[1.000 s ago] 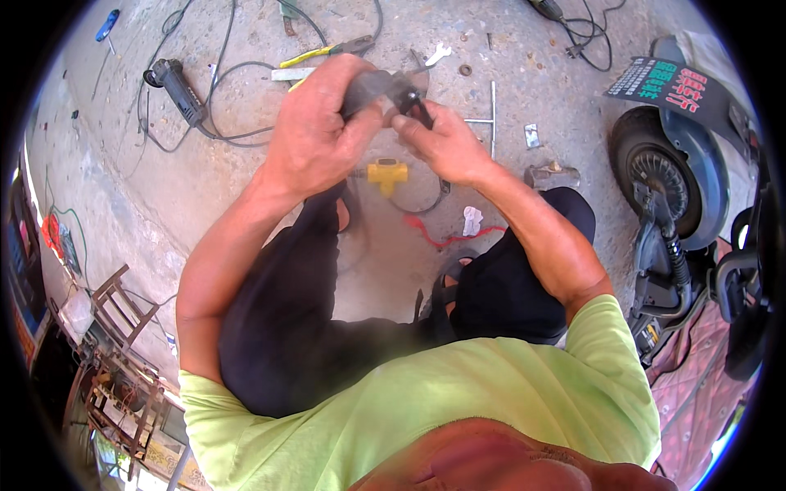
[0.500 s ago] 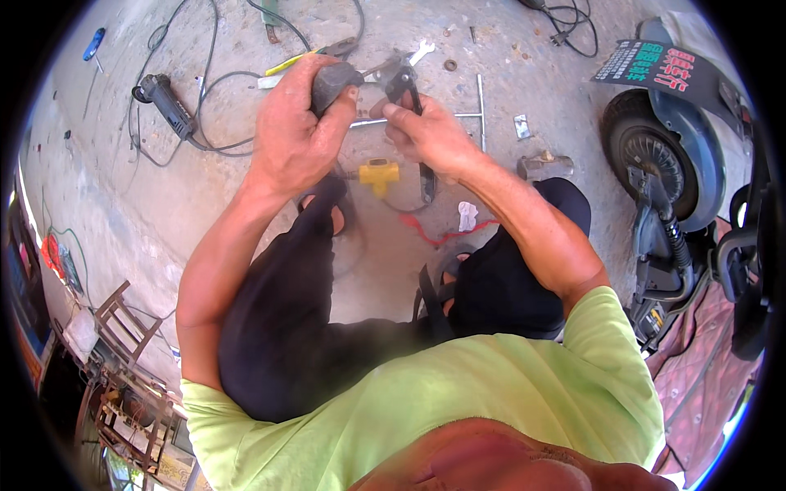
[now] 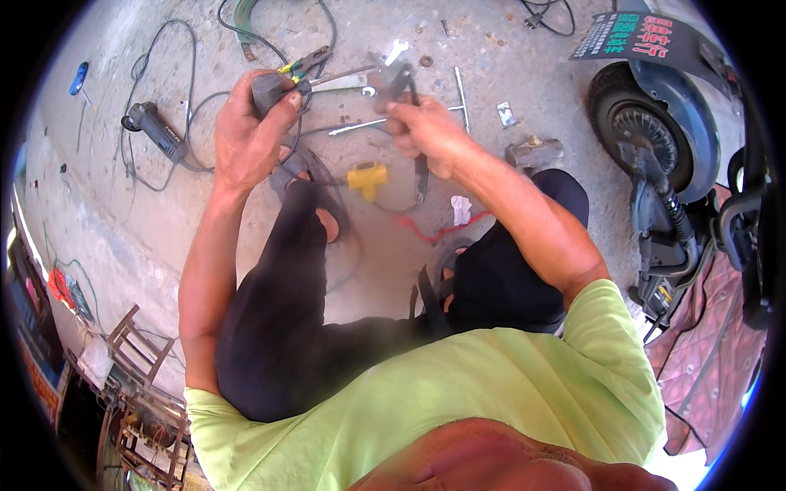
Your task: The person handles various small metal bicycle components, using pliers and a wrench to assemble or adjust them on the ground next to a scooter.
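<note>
Head view shows the left hand clenched around a small dark grey blocky part, thumb pressed over it, held above the concrete floor. Just to its right, the right hand pinches a dark metal tool whose long axis runs roughly up and away from the person; its tip is blurred. Between and below the hands, a yellow plastic T-shaped piece lies on the floor, with thin steel rods beyond it. Farther left rests a grey angle grinder with a looping black cable. At the upper right, a dark slanted sign panel with green and red lettering sits above a scooter wheel.
</note>
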Demonstrator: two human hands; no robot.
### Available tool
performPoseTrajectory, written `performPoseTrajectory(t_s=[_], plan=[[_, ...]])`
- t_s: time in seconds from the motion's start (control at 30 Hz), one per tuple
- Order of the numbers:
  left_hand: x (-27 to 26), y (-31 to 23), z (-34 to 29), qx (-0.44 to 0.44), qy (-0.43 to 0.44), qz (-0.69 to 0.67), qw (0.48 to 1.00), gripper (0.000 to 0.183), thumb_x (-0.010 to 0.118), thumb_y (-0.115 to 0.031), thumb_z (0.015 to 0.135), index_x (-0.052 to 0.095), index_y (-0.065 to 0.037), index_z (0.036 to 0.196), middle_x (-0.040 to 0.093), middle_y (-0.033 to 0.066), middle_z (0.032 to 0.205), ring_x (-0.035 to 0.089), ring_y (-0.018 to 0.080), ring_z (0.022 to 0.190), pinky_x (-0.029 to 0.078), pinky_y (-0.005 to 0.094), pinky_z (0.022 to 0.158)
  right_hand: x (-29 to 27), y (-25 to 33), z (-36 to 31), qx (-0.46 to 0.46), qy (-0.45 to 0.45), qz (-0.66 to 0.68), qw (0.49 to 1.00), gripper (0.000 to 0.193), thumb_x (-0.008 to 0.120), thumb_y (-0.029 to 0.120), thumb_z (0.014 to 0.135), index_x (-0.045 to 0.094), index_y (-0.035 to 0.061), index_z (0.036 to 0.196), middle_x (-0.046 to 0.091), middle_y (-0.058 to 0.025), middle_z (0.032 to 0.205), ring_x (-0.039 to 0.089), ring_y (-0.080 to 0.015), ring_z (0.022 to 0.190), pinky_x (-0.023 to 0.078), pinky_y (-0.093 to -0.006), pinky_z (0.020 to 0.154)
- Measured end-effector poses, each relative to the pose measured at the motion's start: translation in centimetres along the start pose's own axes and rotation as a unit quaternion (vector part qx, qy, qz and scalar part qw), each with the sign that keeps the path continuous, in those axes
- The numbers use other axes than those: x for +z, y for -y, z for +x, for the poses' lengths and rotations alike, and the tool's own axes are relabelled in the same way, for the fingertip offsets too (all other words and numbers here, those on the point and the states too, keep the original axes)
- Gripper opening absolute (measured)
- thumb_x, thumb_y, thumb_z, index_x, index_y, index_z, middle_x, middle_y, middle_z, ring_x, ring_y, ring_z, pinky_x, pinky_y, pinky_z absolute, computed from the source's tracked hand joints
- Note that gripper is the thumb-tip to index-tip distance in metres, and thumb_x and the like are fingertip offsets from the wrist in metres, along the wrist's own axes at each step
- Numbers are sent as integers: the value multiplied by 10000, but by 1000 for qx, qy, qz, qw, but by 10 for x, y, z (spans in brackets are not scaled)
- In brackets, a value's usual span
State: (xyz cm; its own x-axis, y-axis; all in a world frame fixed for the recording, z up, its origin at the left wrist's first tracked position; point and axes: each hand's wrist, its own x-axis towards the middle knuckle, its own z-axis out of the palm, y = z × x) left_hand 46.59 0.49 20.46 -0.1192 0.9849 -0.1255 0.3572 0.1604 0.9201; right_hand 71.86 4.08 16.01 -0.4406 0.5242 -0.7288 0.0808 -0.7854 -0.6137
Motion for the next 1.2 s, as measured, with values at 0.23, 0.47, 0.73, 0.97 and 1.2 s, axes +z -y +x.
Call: performPoseTrajectory(t_s=[0.23,0.47,0.73,0.97,1.2], plan=[[2,53,36,-103,36,5,994,199,686,-160,948,639,-7,1066,666,35,887,638,113,752,496,271,724,-85,21,3,-123,-128,194,965,284,547,183,1027,571,-12,1232,524,4,835,433,-70,644,350,-227,550],[-5,165,75,-241,98,137,956,238,674,-206,932,650,-8,1062,692,89,909,657,171,767,520,316,737,-89,20,-10,-140,-119,153,971,335,623,201,989,588,-28,1232,556,-6,854,465,-77,658,368,-237,567],[15,154,86,9,27,414,910,313,699,-361,943,655,-127,1147,657,161,1219,643,309,1059,521,487,888,-107,10,-9,-128,-106,143,976,371,559,218,1043,543,-29,1320,529,12,880,428,-67,687,343,-225,581],[71,149,36,87,229,392,887,236,623,-250,927,694,-101,1096,674,140,1135,643,369,1058,523,478,891,-100,11,-1,-128,-93,139,978,354,581,219,1034,565,-21,1294,542,9,873,442,-66,683,348,-222,578],[104,157,0,78,368,375,847,254,607,-257,934,685,-113,1129,688,139,1109,663,355,1054,530,481,890,-75,20,1,-54,-148,137,978,207,626,266,995,621,94,1110,555,28,773,472,-85,601,356,-243,530]])
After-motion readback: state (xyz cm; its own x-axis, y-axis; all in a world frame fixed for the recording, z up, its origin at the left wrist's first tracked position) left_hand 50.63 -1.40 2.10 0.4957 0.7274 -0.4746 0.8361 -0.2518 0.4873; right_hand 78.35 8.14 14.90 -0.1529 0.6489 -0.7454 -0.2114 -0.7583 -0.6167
